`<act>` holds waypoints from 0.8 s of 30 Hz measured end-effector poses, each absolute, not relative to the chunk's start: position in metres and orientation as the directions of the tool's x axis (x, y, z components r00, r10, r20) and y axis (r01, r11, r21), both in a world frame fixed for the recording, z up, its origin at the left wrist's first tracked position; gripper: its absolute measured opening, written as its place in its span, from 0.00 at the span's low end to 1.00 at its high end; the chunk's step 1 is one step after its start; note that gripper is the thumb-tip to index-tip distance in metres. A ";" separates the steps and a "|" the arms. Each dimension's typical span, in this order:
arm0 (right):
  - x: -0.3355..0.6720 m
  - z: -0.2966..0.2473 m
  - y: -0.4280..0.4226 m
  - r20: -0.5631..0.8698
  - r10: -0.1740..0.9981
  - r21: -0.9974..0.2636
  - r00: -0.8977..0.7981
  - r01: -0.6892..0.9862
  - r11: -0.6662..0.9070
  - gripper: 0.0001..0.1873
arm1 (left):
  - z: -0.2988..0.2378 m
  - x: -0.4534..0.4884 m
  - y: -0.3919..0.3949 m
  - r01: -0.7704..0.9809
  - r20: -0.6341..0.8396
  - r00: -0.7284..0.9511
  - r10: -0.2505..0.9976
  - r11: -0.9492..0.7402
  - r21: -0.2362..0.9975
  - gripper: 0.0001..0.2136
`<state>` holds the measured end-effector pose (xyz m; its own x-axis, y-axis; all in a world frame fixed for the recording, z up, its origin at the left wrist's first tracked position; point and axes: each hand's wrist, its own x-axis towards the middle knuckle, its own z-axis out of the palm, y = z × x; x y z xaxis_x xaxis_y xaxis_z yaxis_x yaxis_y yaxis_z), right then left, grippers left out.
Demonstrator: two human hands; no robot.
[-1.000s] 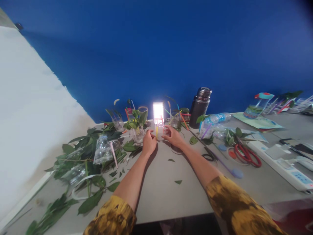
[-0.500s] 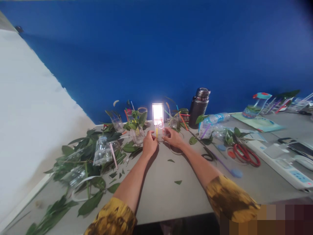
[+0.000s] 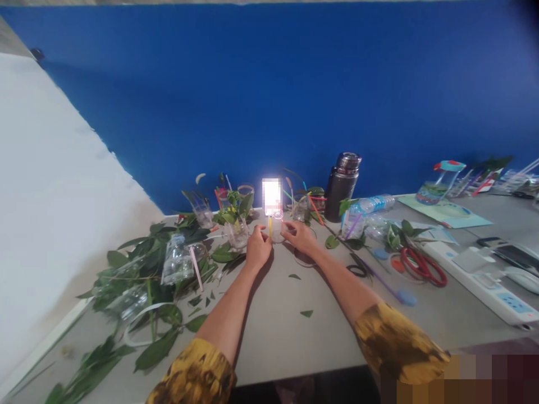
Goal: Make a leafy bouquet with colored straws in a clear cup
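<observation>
Between my two hands, at the middle of the table, stands a small clear plastic cup. My left hand holds its left side with curled fingers, beside an upright yellow straw. From the right, the fingertips of my right hand press against the cup's wall. Just behind the cup is a bright, blurred-out screen. Close by on the left, another clear cup holds green leaves. The cup is see-through and its contents are hard to make out.
Leafy cuttings and a crumpled plastic bottle cover the left side. A dark thermos stands by the blue wall. On the right lie red-handled scissors, a plastic bottle, a power strip and a lidded jar.
The view has shifted very slightly. Both hands stay around the cup, with the right fingers moved a little at its side.
</observation>
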<state>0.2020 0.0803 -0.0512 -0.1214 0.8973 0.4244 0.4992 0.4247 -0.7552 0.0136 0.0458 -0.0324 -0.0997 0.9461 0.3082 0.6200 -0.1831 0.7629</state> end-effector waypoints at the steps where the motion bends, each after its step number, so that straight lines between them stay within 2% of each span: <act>1: 0.202 -0.051 0.080 0.431 0.895 -0.743 -0.116 0.517 0.425 0.17 | -0.033 0.013 0.046 0.625 0.316 -0.095 0.944 -0.191 0.757 0.17; 7: 0.203 -0.049 0.079 0.407 0.899 -0.729 -0.162 0.536 0.426 0.18 | -0.046 0.015 0.052 0.618 0.361 -0.103 0.927 -0.225 0.754 0.29; 13: 0.202 -0.049 0.078 0.381 0.908 -0.720 -0.174 0.560 0.409 0.22 | -0.052 0.022 0.056 0.625 0.450 -0.027 0.893 -0.337 0.705 0.41; 19: 0.201 -0.048 0.076 0.370 0.908 -0.721 -0.196 0.555 0.414 0.25 | -0.049 0.022 0.059 0.590 0.464 0.007 0.886 -0.378 0.714 0.40; 24: 0.202 -0.047 0.077 0.377 0.908 -0.743 -0.181 0.527 0.413 0.20 | -0.046 0.022 0.059 0.596 0.445 -0.033 0.895 -0.340 0.727 0.38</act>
<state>0.2021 0.0766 -0.0466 -0.1811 0.9083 0.3772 0.5266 0.4135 -0.7428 0.0225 0.0591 -0.0458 -0.0334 0.8948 0.4453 0.5963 -0.3397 0.7273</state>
